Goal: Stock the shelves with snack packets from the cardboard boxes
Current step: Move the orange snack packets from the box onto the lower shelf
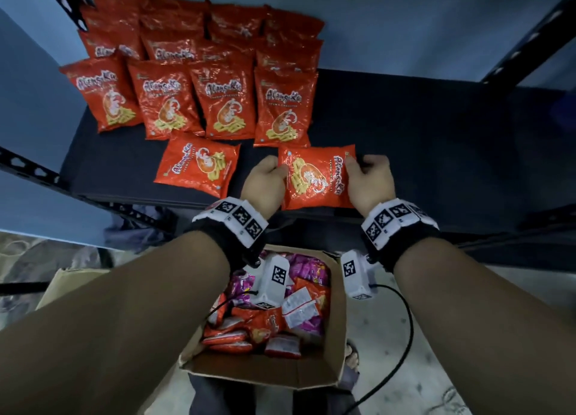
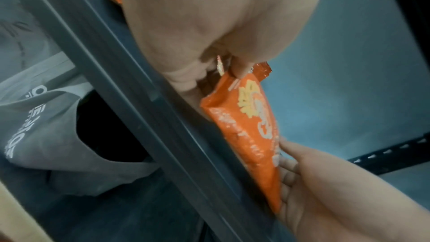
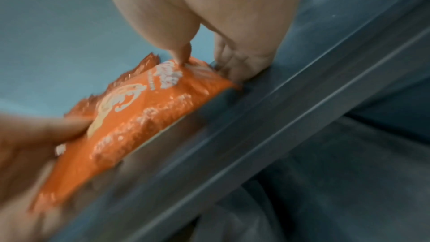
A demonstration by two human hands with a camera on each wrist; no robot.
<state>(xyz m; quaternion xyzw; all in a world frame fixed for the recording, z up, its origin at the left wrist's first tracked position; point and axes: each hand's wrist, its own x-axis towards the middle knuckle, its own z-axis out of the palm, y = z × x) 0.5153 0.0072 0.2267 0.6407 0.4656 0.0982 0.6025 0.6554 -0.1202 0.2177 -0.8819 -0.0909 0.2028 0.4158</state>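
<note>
Crinkly foil packet (image 1: 316, 178), two-handed

red packets (image 1: 225, 103) read "AlangKu"

Glossy crinkled foil packets (image 1: 316, 178); matt dark shelf (image 1: 420, 140); plain brown cardboard box (image 1: 311, 374)

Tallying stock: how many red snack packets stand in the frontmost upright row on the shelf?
4 upright packets: far left, second, third, rightmost. Rows behind are partly hidden.
</note>
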